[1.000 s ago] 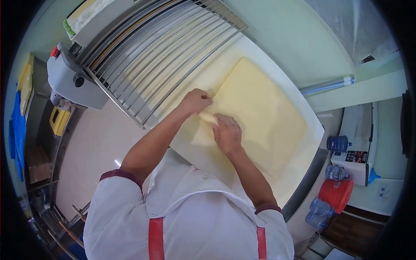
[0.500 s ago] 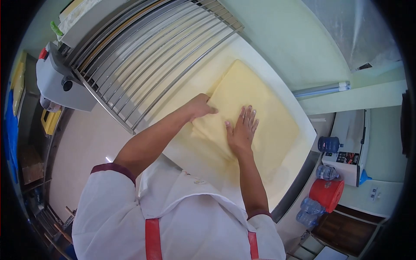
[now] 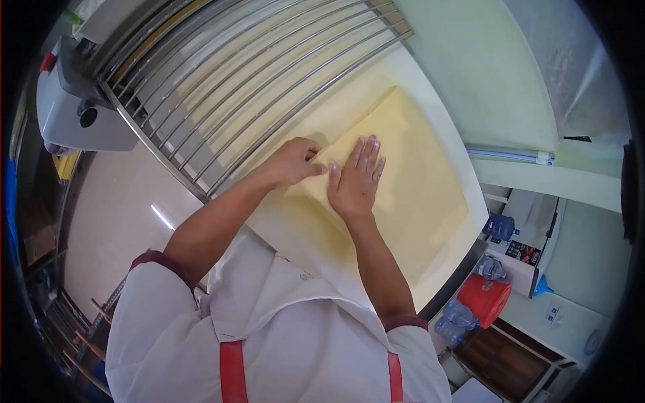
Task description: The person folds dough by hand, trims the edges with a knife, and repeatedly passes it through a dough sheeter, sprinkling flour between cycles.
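A thick, folded sheet of pale yellow dough (image 3: pixel 416 188) lies on the white bed (image 3: pixel 440 127) of a dough sheeter. My left hand (image 3: pixel 294 162) is at the dough's left edge, fingers curled round the edge and thumb on the near side; the fingertips are partly hidden. Close beside it, my right hand (image 3: pixel 356 178) rests flat on top of the dough with its fingers stretched out. White dust shows on the right fingertips.
A metal bar guard (image 3: pixel 269 107) slants over the bed just left of my left hand. The sheeter's grey housing (image 3: pixel 77 101) is at the far left. Water bottles (image 3: pixel 457 316) and a red bucket (image 3: pixel 485 299) stand on the right, near a pale green wall (image 3: pixel 463 74).
My right hand has slid left across the dough, closer to my left hand. My left hand has shifted slightly left along the edge. The camera view has also shifted.
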The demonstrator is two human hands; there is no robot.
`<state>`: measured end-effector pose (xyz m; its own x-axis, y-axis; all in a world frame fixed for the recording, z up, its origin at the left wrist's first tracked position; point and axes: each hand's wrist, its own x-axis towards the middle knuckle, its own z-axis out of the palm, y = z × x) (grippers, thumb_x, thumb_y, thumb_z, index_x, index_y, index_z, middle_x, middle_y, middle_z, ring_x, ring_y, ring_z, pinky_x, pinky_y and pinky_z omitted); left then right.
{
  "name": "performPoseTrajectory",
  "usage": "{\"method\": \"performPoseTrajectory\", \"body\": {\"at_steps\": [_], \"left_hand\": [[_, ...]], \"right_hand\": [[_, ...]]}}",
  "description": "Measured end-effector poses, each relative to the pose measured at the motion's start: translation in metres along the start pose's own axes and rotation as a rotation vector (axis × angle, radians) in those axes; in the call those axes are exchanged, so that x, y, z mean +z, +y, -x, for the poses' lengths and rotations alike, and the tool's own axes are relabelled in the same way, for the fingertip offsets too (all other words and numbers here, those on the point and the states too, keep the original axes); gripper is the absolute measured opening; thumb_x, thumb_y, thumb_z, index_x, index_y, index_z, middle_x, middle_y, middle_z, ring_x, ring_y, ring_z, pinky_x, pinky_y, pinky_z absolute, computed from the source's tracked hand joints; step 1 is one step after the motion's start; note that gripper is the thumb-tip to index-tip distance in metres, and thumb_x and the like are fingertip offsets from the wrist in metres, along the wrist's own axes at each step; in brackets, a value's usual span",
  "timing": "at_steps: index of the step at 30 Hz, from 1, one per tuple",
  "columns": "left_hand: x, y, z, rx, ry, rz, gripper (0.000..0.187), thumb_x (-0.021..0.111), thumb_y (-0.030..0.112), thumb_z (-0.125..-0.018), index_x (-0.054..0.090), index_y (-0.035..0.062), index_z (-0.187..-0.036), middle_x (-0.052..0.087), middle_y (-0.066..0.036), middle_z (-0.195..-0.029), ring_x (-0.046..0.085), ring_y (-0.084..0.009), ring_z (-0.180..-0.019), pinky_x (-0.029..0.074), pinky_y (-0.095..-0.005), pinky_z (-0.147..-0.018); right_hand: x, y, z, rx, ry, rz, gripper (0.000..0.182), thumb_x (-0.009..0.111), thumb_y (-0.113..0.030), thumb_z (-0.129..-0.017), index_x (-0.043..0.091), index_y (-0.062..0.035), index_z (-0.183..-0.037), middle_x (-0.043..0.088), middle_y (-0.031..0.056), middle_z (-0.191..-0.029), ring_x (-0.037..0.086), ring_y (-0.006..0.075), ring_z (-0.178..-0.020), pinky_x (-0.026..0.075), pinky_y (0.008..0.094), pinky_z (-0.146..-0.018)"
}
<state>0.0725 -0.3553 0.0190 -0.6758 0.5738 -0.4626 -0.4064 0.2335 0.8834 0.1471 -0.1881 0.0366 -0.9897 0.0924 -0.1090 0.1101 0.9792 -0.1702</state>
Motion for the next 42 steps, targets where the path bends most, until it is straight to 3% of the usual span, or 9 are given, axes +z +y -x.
{"method": "performPoseTrajectory", "body": {"at_steps": [3, 6, 9, 19, 28, 33, 37, 40, 42], "left_hand": [[0.001, 0.029, 0.024, 0.049, 0.187, -0.203, 0.045, 0.073, 0.018, -0.081, 0.059, -0.0039, -0.117, 0.067, -0.020, -0.100, 0.065, -0.0277, -0.094, 0.050, -0.0374, -0.087], [0.019, 0.000, 0.027, 0.447, 0.395, -0.398, 0.055, 0.066, 0.017, -0.088, 0.046, 0.0003, -0.136, 0.057, -0.023, -0.127, 0.057, -0.0341, -0.116, 0.044, -0.0400, -0.101], [0.033, -0.038, 0.028, 0.525, 0.293, -0.416, 0.062, 0.059, 0.016, -0.092, 0.031, 0.0019, -0.146, 0.045, -0.023, -0.141, 0.046, -0.0379, -0.127, 0.038, -0.0417, -0.107], [0.022, -0.017, 0.026, 0.330, 0.116, -0.141, 0.053, 0.054, 0.014, -0.094, 0.038, -0.0035, -0.141, 0.048, -0.025, -0.137, 0.046, -0.0384, -0.129, 0.035, -0.0405, -0.109], [0.033, -0.017, 0.023, 0.486, 0.151, -0.542, 0.060, 0.056, 0.016, -0.093, 0.031, -0.0015, -0.145, 0.045, -0.029, -0.139, 0.043, -0.0415, -0.130, 0.036, -0.0418, -0.107], [0.071, 0.008, 0.012, 0.704, 0.239, -0.997, 0.064, 0.056, 0.017, -0.093, 0.026, -0.0027, -0.147, 0.034, -0.026, -0.148, 0.033, -0.0387, -0.139, 0.027, -0.0480, -0.113], [0.146, 0.002, 0.005, 0.798, 0.064, -1.257, 0.066, 0.053, 0.023, -0.095, 0.024, -0.0006, -0.149, 0.023, -0.023, -0.154, 0.022, -0.0352, -0.144, 0.020, -0.0530, -0.115], [0.207, -0.005, 0.010, 0.786, -0.070, -1.427, 0.066, 0.043, 0.035, -0.098, 0.021, 0.0012, -0.150, 0.019, -0.022, -0.156, 0.017, -0.0342, -0.146, 0.012, -0.0514, -0.117], [0.236, -0.010, 0.008, 0.837, -0.130, -1.481, 0.066, 0.037, 0.040, -0.100, 0.020, 0.0024, -0.151, 0.018, -0.021, -0.157, 0.014, -0.0332, -0.147, 0.010, -0.0511, -0.118]], "right_hand": [[0.001, -0.003, -0.003, -0.002, -0.006, 0.016, 0.078, 0.043, -0.040, -0.097, 0.011, 0.0098, -0.148, 0.007, 0.0282, -0.157, 0.002, 0.0389, -0.147, 0.000, 0.0538, -0.117], [0.000, 0.001, 0.002, -0.022, -0.027, 0.012, 0.078, 0.043, -0.039, -0.097, 0.011, 0.0101, -0.148, 0.007, 0.0284, -0.157, 0.002, 0.0390, -0.147, 0.001, 0.0535, -0.117], [-0.006, 0.024, -0.026, 0.049, 0.038, -0.020, 0.078, 0.043, -0.040, -0.097, 0.011, 0.0102, -0.148, 0.009, 0.0277, -0.157, 0.004, 0.0387, -0.147, 0.003, 0.0538, -0.117], [-0.003, 0.027, -0.080, 0.097, 0.077, 0.100, 0.076, 0.039, -0.046, -0.098, 0.017, 0.0053, -0.150, 0.012, 0.0199, -0.159, 0.007, 0.0316, -0.148, 0.005, 0.0514, -0.118], [0.006, 0.031, -0.070, 0.150, 0.249, -0.100, 0.079, 0.043, -0.050, -0.095, 0.019, 0.0031, -0.149, 0.018, 0.0186, -0.158, 0.014, 0.0300, -0.148, 0.009, 0.0512, -0.118], [0.006, 0.055, 0.027, 0.105, 0.297, -0.200, 0.073, 0.049, -0.044, -0.094, 0.027, 0.0001, -0.147, 0.028, 0.0176, -0.155, 0.020, 0.0299, -0.146, 0.014, 0.0504, -0.118], [-0.005, 0.148, 0.139, 0.466, 0.314, -0.135, 0.071, 0.049, -0.043, -0.095, 0.025, -0.0028, -0.149, 0.024, 0.0154, -0.157, 0.020, 0.0277, -0.146, 0.011, 0.0505, -0.118], [-0.014, 0.194, 0.230, 0.801, 0.306, -0.197, 0.068, 0.048, -0.036, -0.097, 0.023, 0.0026, -0.148, 0.025, 0.0229, -0.154, 0.021, 0.0331, -0.145, 0.017, 0.0524, -0.117], [-0.004, 0.196, 0.268, 0.797, 0.314, -0.340, 0.066, 0.048, -0.032, -0.097, 0.024, 0.0047, -0.146, 0.026, 0.0263, -0.152, 0.023, 0.0359, -0.143, 0.020, 0.0528, -0.116]]}}
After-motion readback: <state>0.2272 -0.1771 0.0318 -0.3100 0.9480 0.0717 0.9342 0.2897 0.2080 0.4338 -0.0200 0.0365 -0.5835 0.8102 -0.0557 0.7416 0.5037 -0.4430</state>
